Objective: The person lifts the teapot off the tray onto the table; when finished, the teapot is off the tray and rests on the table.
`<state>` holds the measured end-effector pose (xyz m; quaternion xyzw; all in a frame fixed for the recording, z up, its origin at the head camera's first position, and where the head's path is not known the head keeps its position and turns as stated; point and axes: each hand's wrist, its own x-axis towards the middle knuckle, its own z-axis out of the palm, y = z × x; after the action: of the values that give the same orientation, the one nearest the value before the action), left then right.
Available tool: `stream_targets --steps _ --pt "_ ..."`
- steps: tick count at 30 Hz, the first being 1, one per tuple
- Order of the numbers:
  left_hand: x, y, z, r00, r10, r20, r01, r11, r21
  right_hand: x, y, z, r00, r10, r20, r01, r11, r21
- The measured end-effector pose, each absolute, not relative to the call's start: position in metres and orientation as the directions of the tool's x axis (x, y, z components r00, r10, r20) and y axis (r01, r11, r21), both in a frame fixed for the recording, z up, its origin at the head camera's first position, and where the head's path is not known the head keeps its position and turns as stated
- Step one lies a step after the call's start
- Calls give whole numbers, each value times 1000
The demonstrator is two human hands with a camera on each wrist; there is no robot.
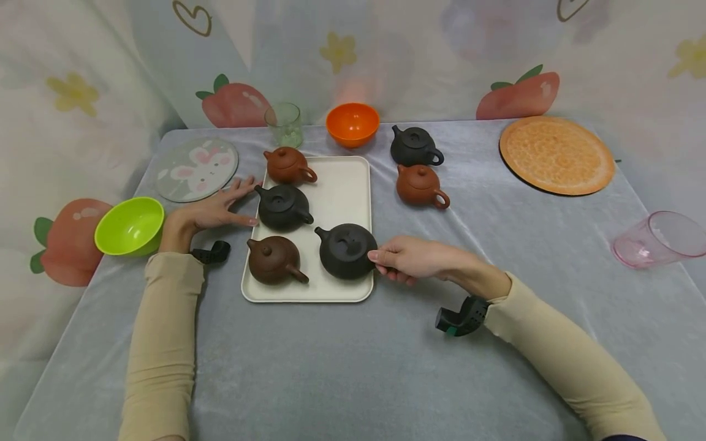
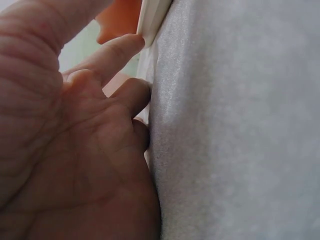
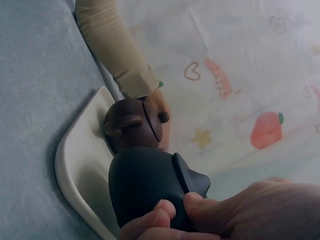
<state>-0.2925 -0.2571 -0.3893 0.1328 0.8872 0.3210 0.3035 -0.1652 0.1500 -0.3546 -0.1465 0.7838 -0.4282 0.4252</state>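
Observation:
In the head view my right hand (image 1: 410, 260) pinches the handle of a black teapot (image 1: 345, 250) at the right side of a cream tray (image 1: 342, 293). The right wrist view shows thumb and fingertips together on the handle of this black teapot (image 3: 145, 185), its body over the tray. My left hand (image 1: 217, 208) has its fingers spread, fingertips at the tray's left edge, and holds nothing. Also on the tray are a dark brown teapot (image 1: 274, 260) at front left, a second black teapot (image 1: 284, 207) behind it and a reddish-brown teapot (image 1: 287, 165) at back left.
Right of the tray stand another black teapot (image 1: 413, 146) and a reddish-brown one (image 1: 420, 185). An orange bowl (image 1: 353, 125) and greenish glass (image 1: 285, 125) stand behind. Left are a rabbit mat (image 1: 198, 171) and green bowl (image 1: 131, 226); right, a round mat (image 1: 557, 156) and pink cup (image 1: 656, 239).

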Motion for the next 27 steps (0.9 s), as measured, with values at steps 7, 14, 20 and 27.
stream_targets --steps 7,14,20,27 --pt "-292 -256 -388 -782 434 -446 55 762 645 -166 169 -352 -616 -564 -551 163 592 -789" --pt "-291 -259 -389 -779 446 -442 55 749 660 -166 185 -352 -625 -545 -559 177 598 -782" --pt "-291 -260 -389 -779 441 -447 36 742 670 -166 197 -354 -647 -521 -556 183 602 -777" --pt "-292 -259 -389 -775 449 -445 40 738 673 -163 210 -355 -663 -501 -556 191 605 -773"
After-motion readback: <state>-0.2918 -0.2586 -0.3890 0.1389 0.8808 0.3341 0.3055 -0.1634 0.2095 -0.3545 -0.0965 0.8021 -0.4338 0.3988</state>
